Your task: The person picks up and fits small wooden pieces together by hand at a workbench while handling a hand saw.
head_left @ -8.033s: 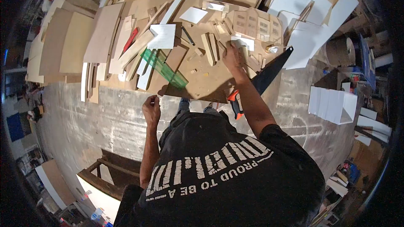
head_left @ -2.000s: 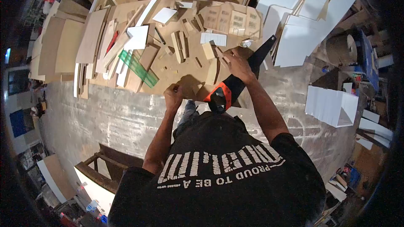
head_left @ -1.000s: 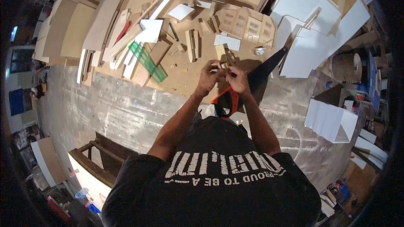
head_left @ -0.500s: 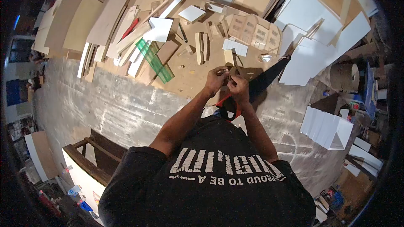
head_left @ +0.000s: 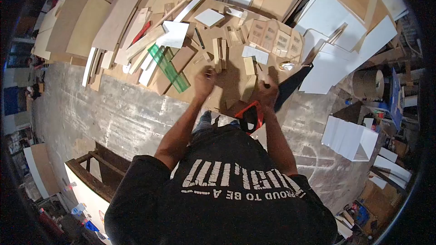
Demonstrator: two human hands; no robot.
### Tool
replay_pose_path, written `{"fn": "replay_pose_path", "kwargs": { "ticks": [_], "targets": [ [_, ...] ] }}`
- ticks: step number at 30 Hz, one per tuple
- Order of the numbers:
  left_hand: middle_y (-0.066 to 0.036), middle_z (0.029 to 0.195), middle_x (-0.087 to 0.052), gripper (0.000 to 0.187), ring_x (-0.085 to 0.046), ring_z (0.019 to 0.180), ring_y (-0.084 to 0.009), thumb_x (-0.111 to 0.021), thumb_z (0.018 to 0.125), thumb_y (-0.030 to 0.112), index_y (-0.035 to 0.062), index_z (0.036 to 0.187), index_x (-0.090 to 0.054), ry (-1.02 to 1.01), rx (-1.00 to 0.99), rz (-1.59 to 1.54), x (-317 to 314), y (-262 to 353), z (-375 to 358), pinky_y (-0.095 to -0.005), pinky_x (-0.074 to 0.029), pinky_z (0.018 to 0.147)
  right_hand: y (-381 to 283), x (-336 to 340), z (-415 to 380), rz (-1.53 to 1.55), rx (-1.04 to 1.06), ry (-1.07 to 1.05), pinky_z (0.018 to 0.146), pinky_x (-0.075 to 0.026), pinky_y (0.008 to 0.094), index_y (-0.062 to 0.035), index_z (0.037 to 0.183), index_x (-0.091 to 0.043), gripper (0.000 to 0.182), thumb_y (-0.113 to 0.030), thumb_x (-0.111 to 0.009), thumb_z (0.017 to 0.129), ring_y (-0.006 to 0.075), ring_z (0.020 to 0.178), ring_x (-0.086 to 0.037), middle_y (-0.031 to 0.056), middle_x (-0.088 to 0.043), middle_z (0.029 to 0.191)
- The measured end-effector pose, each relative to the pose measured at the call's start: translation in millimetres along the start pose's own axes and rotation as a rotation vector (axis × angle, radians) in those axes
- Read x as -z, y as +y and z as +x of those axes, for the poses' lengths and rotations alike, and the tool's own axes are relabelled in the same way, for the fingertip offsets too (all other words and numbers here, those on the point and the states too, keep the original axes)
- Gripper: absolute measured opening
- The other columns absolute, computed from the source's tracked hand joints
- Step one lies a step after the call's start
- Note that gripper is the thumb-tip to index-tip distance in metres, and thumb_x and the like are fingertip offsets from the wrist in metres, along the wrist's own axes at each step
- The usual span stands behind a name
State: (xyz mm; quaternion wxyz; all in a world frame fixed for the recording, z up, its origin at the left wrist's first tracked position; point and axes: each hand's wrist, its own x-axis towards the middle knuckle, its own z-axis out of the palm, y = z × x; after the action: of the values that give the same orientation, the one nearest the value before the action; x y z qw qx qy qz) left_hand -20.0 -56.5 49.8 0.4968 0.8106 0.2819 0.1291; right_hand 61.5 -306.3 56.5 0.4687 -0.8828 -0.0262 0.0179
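Observation:
My left hand [head_left: 205,83] is above the worktable, its fingers curled in beside a pair of upright-lying wood strips [head_left: 220,55]. Whatever may be in it is too small to make out. To the right, my right hand [head_left: 266,92] is closed and somewhat blurred, and its contents are hidden. Just beneath it lies a handsaw with a red-and-black handle [head_left: 250,114], its dark blade [head_left: 293,86] reaching to the upper right. A small wood block [head_left: 250,65] sits between the hands, farther back.
Over the worktable [head_left: 195,101] lie a green translucent strip [head_left: 168,68], white panels [head_left: 175,34], several wood offcuts and a slotted wooden piece [head_left: 276,38]. Large sheets [head_left: 116,18] lean at the left. White boards [head_left: 331,59] stand right. A wooden frame [head_left: 97,165] is on the floor.
My hands were together over the table and have come apart. The left moved left, towards the wood strips; the right moved slightly right and nearer my body, by the saw.

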Motion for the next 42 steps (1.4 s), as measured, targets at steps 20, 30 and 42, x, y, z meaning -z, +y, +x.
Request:
{"fn": "replay_pose_path", "kwargs": {
  "ticks": [20,30,42],
  "targets": [
    [-0.002,0.068,-0.059,0.019,-0.055,0.057,-0.0140,-0.058,0.098,0.015,-0.0010,0.097,-0.068,-0.643,0.014,-0.615,29,197,12,-0.0271,-0.046,0.056,49,4,43,-0.162,0.086,-0.004,0.084,-0.053,0.0404,-0.0021,0.112,-0.068,0.046,-0.032,-0.072,0.078,0.0354,0.097,-0.068,0.0232,-0.070,0.102],
    [-0.030,0.107,-0.064,0.059,-0.066,0.097,-0.0446,-0.066,0.084,0.043,-0.0022,0.115,-0.044,-0.345,0.065,0.470,-123,84,30,-0.0505,-0.054,0.081,69,-7,49,-0.041,0.095,-0.084,0.093,-0.049,0.0418,-0.0020,0.115,-0.066,0.042,-0.025,-0.074,0.081,0.0345,0.103,-0.064,0.0203,-0.068,0.105],
    [-0.030,0.100,-0.065,0.060,-0.065,0.095,-0.0476,-0.068,0.084,0.036,0.0029,0.124,-0.039,-0.245,-0.005,0.426,-97,74,28,-0.0510,-0.054,0.080,86,-12,54,-0.084,0.102,-0.024,0.076,-0.053,0.0441,-0.0024,0.097,-0.067,0.023,-0.021,-0.068,0.083,0.0373,0.090,-0.066,0.0221,-0.066,0.087]
  ]
}}
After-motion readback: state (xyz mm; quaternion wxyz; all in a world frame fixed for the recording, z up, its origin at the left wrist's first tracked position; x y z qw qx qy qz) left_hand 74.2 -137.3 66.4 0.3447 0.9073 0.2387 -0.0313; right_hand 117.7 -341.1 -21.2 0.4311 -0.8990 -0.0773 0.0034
